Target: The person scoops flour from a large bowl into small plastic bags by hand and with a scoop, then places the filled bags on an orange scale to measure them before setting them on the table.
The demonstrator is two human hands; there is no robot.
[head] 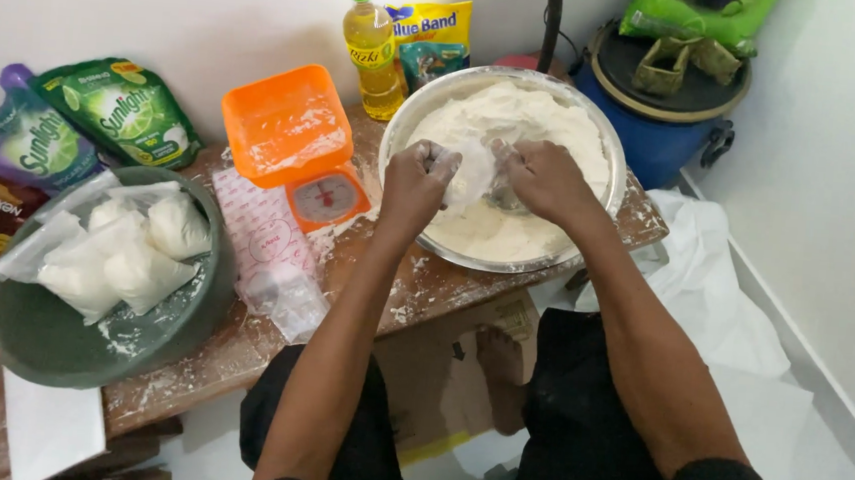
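- A small clear plastic bag, partly filled with white flour, hangs between the 2 hands above the middle of the big bowl.
- The left hand is curled tight on the bag's left edge, knuckles up, dusted white.
- The right hand is closed on the bag's right edge, so the bag's mouth lies stretched between both fists.
- Under them sits a wide metal bowl heaped with white flour; the bag is just over the flour's surface, and whether it touches cannot be told.
- The bowl rests on a low wooden table smeared with flour.
- Just left of the bowl stands an orange kitchen scale with a round dial and a floured tray.
- In front of the scale lies a stack of empty clear plastic bags.
- Further left, a green basin holds 4 or so filled, closed flour bags.
- Behind the bowl stand a yellow oil bottle with a green cap and a yellow packet.
- At far left, 2 green pouches lean on the wall.
- At far right, a blue drum stands near the wall.
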